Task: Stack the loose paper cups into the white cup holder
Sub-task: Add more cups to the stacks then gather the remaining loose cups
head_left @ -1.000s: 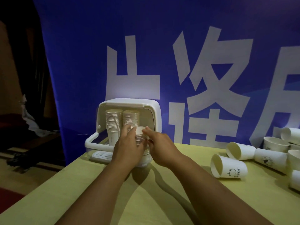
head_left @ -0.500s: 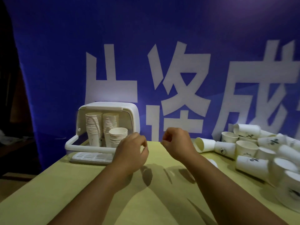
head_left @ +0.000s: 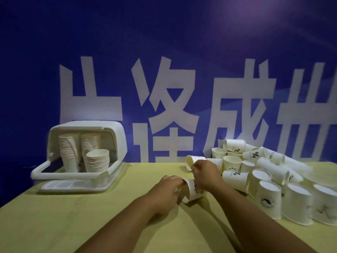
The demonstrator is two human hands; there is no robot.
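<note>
L hand (head_left: 168, 191) has its fingers curled over the rim of a white paper cup with a dark print (head_left: 196, 190). That cup lies on its side on the yellow-green table (head_left: 54, 225), mouth toward the L hand. R hand (head_left: 205, 173) sits just behind and right of it, thumb + index pinching the lower rim of a second white paper cup (head_left: 191, 159), which is also on its side w/ the mouth facing left. The R wrist crosses over the base end of the first cup, so can't see that bit.

Just right of both grips is the pile of loose white paper cups (head_left: 255, 172). Some are upright, some upside down, some tipped over, a few w/ "%" print.

Well left of the grips is the white plastic cup holder w/ flip-up lid (head_left: 119, 141), lid up. Inside are two tall cup stacks (head_left: 70, 152) at the back and a shorter cup stack (head_left: 98, 161) in front, mouth up.

Behind everything hangs a blue banner w/ big white characters (head_left: 164, 42).
</note>
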